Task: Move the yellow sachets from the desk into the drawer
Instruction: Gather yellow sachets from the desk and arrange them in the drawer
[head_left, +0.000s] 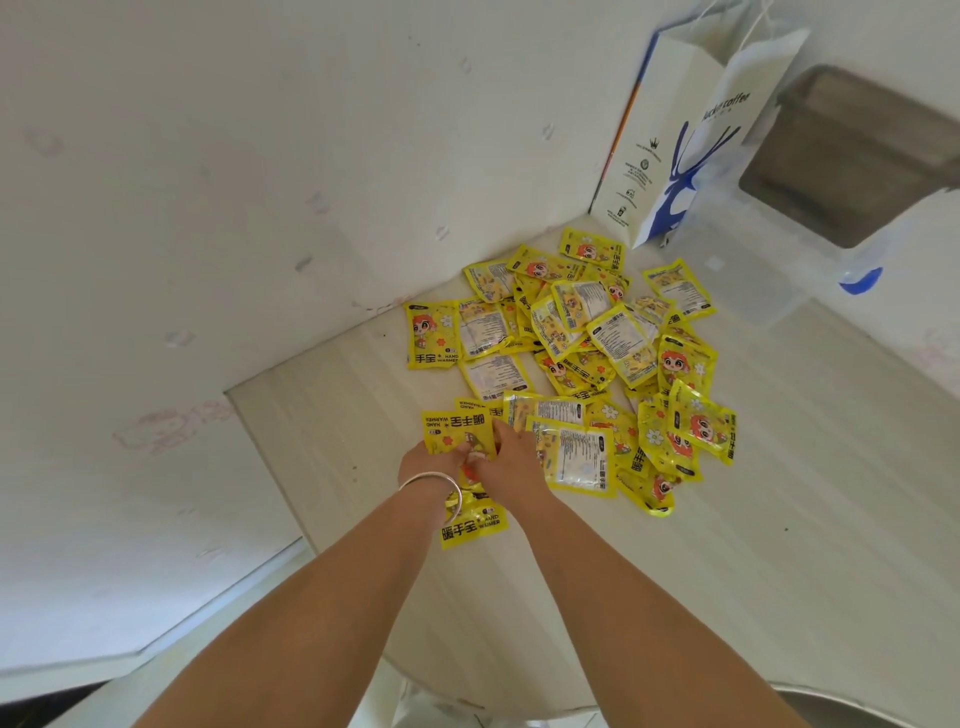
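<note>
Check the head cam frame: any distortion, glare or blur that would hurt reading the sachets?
Head view: wide-angle bending, the desk edges and walls curve toward the borders. Light is soft and even, shadows faint. Small glints on the foil of the yellow sachets; print is readable near centre. The clear plastic box looks washed out against the wall. Left hand and right hand are sharp.

One head-worn view looks steeply down, close over the desk corner.
</note>
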